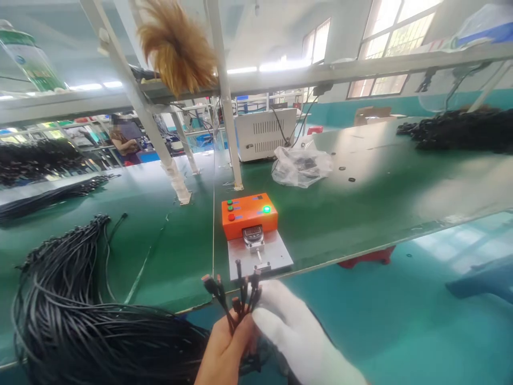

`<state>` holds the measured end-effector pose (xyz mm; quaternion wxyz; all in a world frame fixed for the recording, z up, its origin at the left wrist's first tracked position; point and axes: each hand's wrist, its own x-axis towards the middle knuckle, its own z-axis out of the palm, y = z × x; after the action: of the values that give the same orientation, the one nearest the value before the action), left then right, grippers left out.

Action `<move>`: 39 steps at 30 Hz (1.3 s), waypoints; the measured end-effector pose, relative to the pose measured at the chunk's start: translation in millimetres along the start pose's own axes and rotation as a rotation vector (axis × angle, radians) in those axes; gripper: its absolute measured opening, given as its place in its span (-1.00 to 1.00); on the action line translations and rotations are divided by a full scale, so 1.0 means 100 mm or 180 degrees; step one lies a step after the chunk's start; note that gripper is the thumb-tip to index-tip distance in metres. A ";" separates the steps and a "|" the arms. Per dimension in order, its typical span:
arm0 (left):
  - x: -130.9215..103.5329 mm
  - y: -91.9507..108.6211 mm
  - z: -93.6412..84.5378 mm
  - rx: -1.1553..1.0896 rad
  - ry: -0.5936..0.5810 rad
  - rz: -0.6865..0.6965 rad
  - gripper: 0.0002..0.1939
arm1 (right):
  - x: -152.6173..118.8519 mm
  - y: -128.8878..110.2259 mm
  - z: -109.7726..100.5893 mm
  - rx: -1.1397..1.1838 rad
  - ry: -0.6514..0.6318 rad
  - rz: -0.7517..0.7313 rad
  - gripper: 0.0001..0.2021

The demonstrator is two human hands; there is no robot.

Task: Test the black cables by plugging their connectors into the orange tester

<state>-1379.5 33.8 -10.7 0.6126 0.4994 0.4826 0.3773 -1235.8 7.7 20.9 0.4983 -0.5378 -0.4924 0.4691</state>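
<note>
My bare left hand (226, 345) is closed around a small bunch of black cables (221, 294), their connector ends fanned upward. My right hand (286, 326), in a white glove, has its thumb and fingers closed at the right side of that bunch, on a cable end partly hidden by the fingertips. Just beyond both hands, at the table edge, sits an orange box (248, 214) with red and green buttons and a lit green lamp. A digital gauge (253, 235) stands in front of it on a metal plate (280, 252).
A large heap of black cables (80, 299) spills over the table edge at left. Behind the orange box are a plastic bag (302, 168) and a white vented case (264, 133). Shelf posts (226, 101) rise from the green table (360, 198). Another person (126, 141) is far left.
</note>
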 end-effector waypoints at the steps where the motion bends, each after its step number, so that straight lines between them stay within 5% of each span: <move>1: 0.00 -0.01 0.01 0.0024 0.0026 -0.0022 -0.60 | 0.01 -0.02 0.07 0.0431 -0.0032 0.0063 -0.73; 7: 0.01 0.05 -0.02 -0.0459 0.0389 0.0259 -0.64 | 0.08 0.14 0.17 0.1699 0.0914 0.0753 -0.68; 10: 0.02 0.07 0.03 0.0040 0.0391 0.0169 -0.63 | 0.08 0.14 0.15 0.1264 0.0789 0.0690 -0.68; 15: 0.02 0.04 0.10 0.0856 0.0245 0.0334 -0.61 | 0.02 0.08 0.21 0.0109 0.1010 -0.0327 -0.77; 17: 0.03 0.01 0.05 0.0617 0.0433 0.0126 -0.61 | 0.02 0.11 0.21 0.0235 0.1123 -0.0146 -0.78; 20: 0.06 -0.02 -0.06 -0.0238 0.0759 -0.0045 -0.63 | 0.08 0.19 0.17 0.1066 0.0912 0.0735 -0.76; 23: 0.07 0.01 -0.10 -0.0713 0.0938 0.0123 -0.68 | 0.16 0.27 0.11 0.1427 0.0630 0.1108 -0.73; 28: 0.05 0.08 -0.08 -0.0608 0.0769 0.0219 -0.69 | 0.28 0.26 0.08 0.0977 0.0477 0.1215 -0.79; 39: 0.02 0.11 -0.08 -0.0377 0.0693 0.0137 -0.68 | 0.32 0.25 0.08 0.1220 0.0481 0.1025 -0.79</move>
<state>-1386.8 40.4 -0.5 0.5768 0.4287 0.5123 0.4702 -1239.3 39.3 -4.6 0.5453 -0.5385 -0.2640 0.5856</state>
